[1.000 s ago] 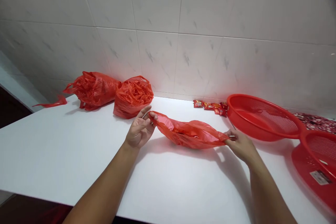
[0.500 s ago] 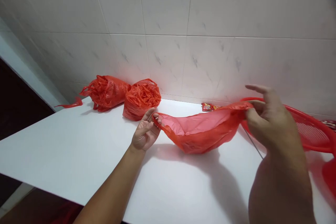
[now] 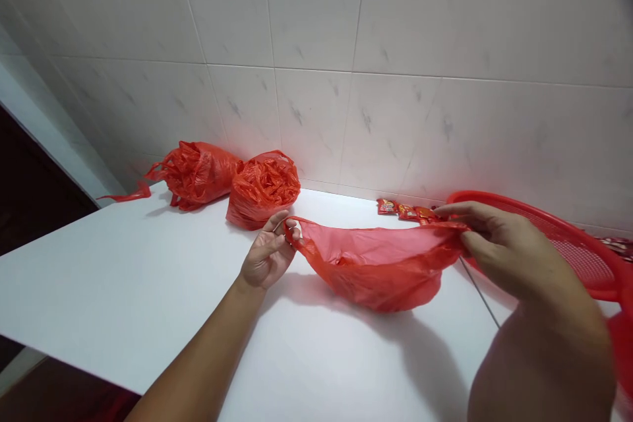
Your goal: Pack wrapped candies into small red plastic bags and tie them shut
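We've got a red plastic bag (image 3: 376, 270) slung above the tabletop (image 3: 123, 277): left hand (image 3: 267, 257) pinching one end, right hand (image 3: 509, 244) pinching the other, bunched bag (image 3: 262, 191) behind.

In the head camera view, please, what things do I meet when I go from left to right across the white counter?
bunched red plastic bag → second bunched red plastic bag → left hand → stretched red plastic bag → right hand → red plastic mesh basket
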The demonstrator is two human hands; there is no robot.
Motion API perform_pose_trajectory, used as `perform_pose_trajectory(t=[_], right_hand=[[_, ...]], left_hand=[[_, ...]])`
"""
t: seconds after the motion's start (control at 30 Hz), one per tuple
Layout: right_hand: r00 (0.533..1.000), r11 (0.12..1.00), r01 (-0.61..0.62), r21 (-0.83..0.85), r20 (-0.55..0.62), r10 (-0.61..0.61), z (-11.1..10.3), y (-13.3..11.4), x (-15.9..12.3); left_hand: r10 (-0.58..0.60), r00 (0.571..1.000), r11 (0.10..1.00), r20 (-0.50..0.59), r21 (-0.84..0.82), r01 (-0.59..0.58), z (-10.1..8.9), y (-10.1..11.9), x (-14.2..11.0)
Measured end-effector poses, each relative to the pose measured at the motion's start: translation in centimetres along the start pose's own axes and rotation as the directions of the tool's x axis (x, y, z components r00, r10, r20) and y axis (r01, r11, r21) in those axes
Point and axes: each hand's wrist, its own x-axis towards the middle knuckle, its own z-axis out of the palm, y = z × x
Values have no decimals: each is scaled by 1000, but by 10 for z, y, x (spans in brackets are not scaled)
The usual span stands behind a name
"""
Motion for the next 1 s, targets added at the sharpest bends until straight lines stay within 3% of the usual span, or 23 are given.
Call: perform_pose_trajectory(t=[0.13, 0.2, 0.3, 0.37, 0.43, 0.5, 0.6, 0.77, 0.87, 1.0], right_hand=[[997, 985, -53, -162, 44, 61, -11, 8, 3], [993, 967, -90, -236, 49, 105, -13, 14, 6], [984, 948, -136, -288, 75, 163, -20, 20, 5], [981, 974, -140, -177, 108, 160, -28, 16, -1], [985, 991, -106, 82, 147, 93, -37, 5, -9], [988, 943, -49, 330, 152, -2, -42, -7, -17], [996, 909, -10, 417, 87, -29, -39, -16, -18], [989, 981, -148, 129, 33, 145, -29, -4, -5], [963, 961, -269, -60, 18, 271, -32, 4, 0], [915, 908, -382, -170, 69, 398, -42, 11, 0]], left_hand=[[-29, 997, 998, -70, 60, 34, 23, 4, 12], [-28, 997, 990, -73, 137, 37, 47, 16, 20], [28, 999, 948, 16, 316, -32, 95, 43, 29], [83, 993, 880, 85, 462, -113, 126, 58, 30], [154, 977, 791, 145, 575, -210, 152, 67, 25], [220, 960, 728, 175, 626, -281, 168, 69, 19], [266, 950, 702, 165, 642, -308, 177, 64, 10], [294, 945, 685, 146, 657, -315, 170, 66, 6], [282, 951, 705, 128, 645, -296, 165, 72, 7], [275, 959, 704, 67, 665, -248, 166, 71, 8]])
